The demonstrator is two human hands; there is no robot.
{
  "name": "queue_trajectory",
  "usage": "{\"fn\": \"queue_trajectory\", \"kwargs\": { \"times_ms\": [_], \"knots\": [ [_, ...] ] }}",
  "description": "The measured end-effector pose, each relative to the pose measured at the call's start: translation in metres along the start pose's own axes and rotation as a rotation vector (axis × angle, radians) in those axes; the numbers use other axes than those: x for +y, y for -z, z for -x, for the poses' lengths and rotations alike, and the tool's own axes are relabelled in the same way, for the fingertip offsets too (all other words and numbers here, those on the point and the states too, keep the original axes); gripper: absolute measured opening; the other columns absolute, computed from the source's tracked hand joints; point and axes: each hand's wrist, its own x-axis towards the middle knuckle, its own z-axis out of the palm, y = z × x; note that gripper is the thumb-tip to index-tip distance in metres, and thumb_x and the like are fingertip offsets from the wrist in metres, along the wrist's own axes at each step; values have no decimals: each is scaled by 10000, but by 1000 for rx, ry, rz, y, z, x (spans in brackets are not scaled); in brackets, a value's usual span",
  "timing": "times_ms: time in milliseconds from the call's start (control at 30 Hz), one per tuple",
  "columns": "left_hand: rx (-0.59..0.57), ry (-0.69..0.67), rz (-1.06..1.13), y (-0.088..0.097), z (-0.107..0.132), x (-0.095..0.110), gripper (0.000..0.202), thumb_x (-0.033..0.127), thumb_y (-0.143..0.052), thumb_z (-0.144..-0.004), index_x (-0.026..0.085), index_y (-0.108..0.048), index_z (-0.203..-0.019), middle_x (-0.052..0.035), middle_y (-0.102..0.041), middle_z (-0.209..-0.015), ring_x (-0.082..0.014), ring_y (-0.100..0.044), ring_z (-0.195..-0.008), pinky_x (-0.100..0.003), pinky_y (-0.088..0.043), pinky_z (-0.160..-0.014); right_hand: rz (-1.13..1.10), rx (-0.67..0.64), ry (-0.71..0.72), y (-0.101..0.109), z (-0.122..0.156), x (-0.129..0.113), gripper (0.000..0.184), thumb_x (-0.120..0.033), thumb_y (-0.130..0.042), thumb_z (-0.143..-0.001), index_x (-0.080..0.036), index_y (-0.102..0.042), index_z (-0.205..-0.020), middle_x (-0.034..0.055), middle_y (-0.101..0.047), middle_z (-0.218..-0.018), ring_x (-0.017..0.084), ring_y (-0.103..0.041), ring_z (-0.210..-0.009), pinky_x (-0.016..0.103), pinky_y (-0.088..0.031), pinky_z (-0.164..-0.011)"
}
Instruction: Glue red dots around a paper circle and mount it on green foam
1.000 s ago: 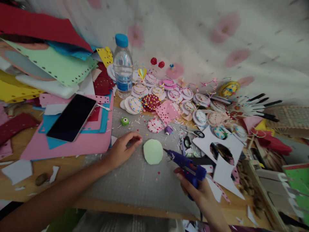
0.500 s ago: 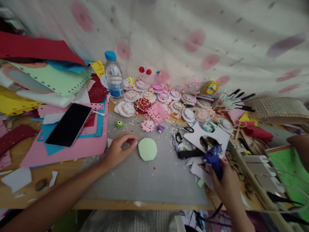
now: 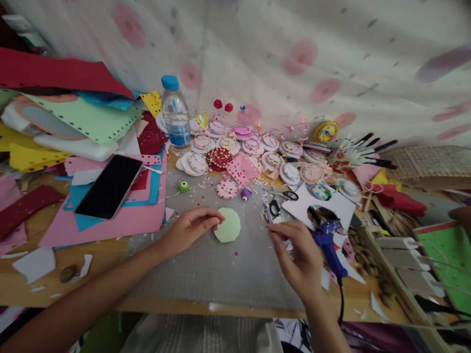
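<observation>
A pale green paper disc [image 3: 228, 226] lies on the grey cutting mat [image 3: 221, 284]. My left hand [image 3: 189, 226] is at the disc's left edge, thumb and fingertips drawn together in a pinch over it. Whether something small is between those fingertips is hidden. To the right, my right hand [image 3: 298, 255] hovers above the mat with its fingers loosely stretched and the thumb apart, holding nothing visible. Beside it rests a blue glue gun [image 3: 333, 250], its cord running down over the table edge. Black-handled scissors [image 3: 274, 208] lie just beyond my right fingertips.
Decorated paper hats [image 3: 252, 144] crowd the back, near a water bottle [image 3: 176, 117]. A phone [image 3: 110, 186] lies on coloured sheets at left. White scraps [image 3: 316, 203] and a wooden box edge [image 3: 390, 274] are at right. A small green eye-like piece [image 3: 183, 186] sits on the mat.
My right hand has let go of the glue gun, leaving it on the right, and has moved left over the mat. My left hand has shifted right onto the disc's edge.
</observation>
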Motion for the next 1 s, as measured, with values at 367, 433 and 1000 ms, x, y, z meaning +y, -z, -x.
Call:
{"fn": "queue_trajectory", "kwargs": {
  "times_ms": [367, 433, 1000],
  "knots": [
    [-57, 137, 473, -13, -20, -7, 367, 286, -720, -800, 195, -624, -1143, -8, -650, -823, -98, -563, -720, -221, -430, -681, -515, -327, -57, -68, -49, 25, 136, -245, -618, -878, -261, -689, -992, 32, -573, -873, 150, -535, -797, 296, -447, -698],
    [-71, 157, 483, -15, -22, -9, 380, 296, -724, -798, 196, -615, -1148, -6, -646, -824, -94, -561, -715, -218, -426, -681, -564, -341, -103, -68, -46, 29, 107, -260, -634, -869, -257, -685, -964, 31, -572, -871, 155, -539, -811, 299, -447, -706],
    [-18, -262, -640, 15, -21, -13, 662, 531, -733, -691, 198, -540, -1230, -115, -557, -1199, -290, -490, -1134, -445, -367, -997, -276, -399, -166, -51, -46, 47, 62, -227, -649, -848, -223, -672, -905, 45, -570, -885, 143, -510, -746, 287, -444, -657]
  ]
}}
